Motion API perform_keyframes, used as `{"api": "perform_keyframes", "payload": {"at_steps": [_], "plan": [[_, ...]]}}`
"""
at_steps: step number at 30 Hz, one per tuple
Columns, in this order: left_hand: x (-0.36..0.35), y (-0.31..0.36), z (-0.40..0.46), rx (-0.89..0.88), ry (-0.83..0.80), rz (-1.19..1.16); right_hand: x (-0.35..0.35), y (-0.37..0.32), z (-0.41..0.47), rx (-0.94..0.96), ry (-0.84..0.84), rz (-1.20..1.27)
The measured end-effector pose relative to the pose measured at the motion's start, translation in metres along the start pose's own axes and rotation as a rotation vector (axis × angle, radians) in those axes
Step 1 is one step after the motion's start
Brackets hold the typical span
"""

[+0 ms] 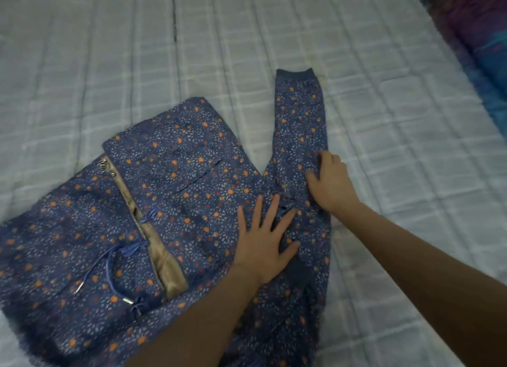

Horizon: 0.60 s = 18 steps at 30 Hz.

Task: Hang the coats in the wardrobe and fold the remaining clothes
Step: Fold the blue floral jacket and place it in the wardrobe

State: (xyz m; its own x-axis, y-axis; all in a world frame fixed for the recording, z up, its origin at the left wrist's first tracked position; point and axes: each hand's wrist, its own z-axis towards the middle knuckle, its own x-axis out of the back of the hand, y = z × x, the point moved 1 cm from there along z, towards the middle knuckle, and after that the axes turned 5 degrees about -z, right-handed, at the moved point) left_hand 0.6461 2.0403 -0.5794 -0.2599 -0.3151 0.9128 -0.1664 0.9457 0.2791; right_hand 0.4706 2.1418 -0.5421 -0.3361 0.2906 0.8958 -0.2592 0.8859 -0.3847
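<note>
A blue zip jacket (175,180) with small orange and white print lies spread on the bed, its zipper (137,218) partly open showing a tan lining. One sleeve (300,119) stretches away from me, ending in a plain blue cuff. My left hand (264,240) lies flat with fingers spread on the jacket where the sleeve joins the body. My right hand (330,183) rests on the sleeve's right edge, fingers curled over the fabric. Blue drawstrings with metal tips lie near the zipper.
The bed is covered by a pale grey quilted bedspread (384,106). A dark purple and blue pillow or blanket (482,37) sits at the far right corner.
</note>
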Motion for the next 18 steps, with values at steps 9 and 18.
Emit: {"api": "perform_keyframes", "payload": {"at_steps": [9, 18], "plan": [[-0.020, -0.005, 0.021, -0.007, 0.019, 0.035, -0.001, -0.006, 0.092, -0.198, 0.131, 0.128], [-0.017, -0.008, 0.026, -0.019, -0.016, 0.019, 0.039, -0.008, 0.156, -0.426, -0.059, 0.655]]}}
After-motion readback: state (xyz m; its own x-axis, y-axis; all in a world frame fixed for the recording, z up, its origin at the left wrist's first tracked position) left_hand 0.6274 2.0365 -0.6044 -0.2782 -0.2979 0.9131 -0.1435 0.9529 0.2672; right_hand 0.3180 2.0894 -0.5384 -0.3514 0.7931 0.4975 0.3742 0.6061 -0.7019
